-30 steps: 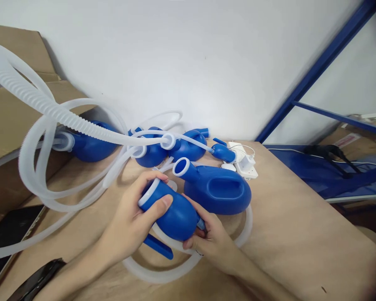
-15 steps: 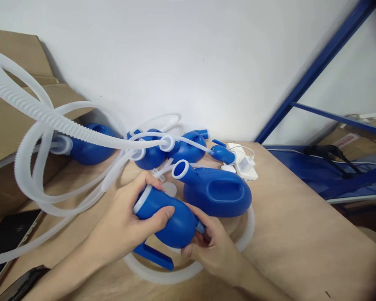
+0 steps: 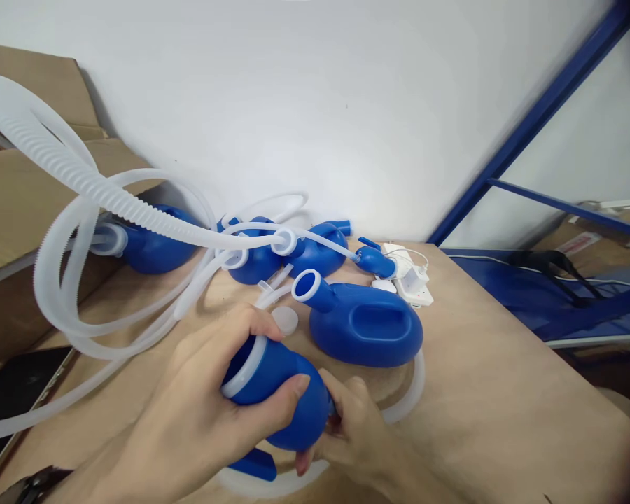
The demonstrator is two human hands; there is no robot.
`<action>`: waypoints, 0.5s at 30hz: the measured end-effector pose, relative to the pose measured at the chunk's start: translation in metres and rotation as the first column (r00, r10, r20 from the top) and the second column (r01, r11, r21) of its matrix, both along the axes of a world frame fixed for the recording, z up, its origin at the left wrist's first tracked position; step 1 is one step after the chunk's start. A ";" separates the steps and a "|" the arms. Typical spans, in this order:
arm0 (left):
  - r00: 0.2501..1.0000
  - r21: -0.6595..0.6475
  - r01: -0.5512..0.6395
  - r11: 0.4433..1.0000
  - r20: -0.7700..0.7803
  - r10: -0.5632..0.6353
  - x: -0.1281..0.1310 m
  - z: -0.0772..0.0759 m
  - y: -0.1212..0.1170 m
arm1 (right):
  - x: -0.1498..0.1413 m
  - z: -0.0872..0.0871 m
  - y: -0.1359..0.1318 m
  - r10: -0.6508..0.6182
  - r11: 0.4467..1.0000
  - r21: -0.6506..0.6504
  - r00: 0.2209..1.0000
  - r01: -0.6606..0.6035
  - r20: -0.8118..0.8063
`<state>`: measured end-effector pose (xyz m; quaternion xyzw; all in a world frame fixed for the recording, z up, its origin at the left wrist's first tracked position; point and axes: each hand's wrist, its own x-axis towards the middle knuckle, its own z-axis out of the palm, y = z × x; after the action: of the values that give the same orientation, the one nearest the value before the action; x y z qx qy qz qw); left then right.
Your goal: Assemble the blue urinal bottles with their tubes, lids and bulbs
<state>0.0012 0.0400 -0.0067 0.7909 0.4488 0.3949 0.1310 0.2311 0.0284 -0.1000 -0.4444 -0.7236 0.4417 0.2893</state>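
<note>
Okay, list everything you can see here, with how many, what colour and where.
urinal bottles: 4, blue, lying across the wooden table beyond the hands
held urinal bottle: 1, blue, in both hands
small bulb piece: 1, blue, beside the power strip
corrugated hose: 1, translucent white, looping at left
smooth tubing: translucent white, tangled around the hose, count unclear
power strip: 1, white, far table edge
wooden table: 1, tan, beneath everything
cardboard boxes: tan, far left, count unclear
shelf frame: 1, blue metal, right
left hand: 1, around the bottle's mouth end
right hand: 1, at the bottle's far end
</note>
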 end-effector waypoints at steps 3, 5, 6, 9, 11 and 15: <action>1.000 -0.018 0.003 1.000 0.014 -0.003 0.000 -0.004 0.002 | -0.001 0.000 0.002 -0.027 1.000 0.001 1.000 0.027 -0.001; 0.999 -0.018 0.010 1.000 0.042 -0.009 0.000 -0.009 0.003 | 0.000 0.000 0.004 -0.029 1.000 -0.003 1.000 0.029 0.001; 0.998 -0.008 0.018 1.000 0.062 -0.017 0.000 -0.012 0.004 | 0.000 0.001 0.004 -0.028 1.000 -0.007 1.000 0.028 0.011; 0.990 0.041 0.089 0.995 0.104 -0.093 -0.001 -0.017 0.005 | 0.002 0.002 0.006 -0.027 1.000 -0.013 0.997 0.028 0.068; 0.982 0.071 0.145 0.987 0.114 -0.153 -0.001 -0.019 0.006 | 0.003 0.004 0.007 -0.016 0.999 -0.026 0.995 0.018 0.100; 0.971 0.089 0.208 0.974 0.100 -0.217 -0.006 -0.021 0.012 | 0.002 0.009 0.007 0.009 0.997 -0.080 0.993 0.000 0.115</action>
<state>-0.0049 0.0520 -0.0276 0.8162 0.3378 0.4384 0.1658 0.2328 0.0356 -0.0907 -0.4787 -0.7218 0.4448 0.2281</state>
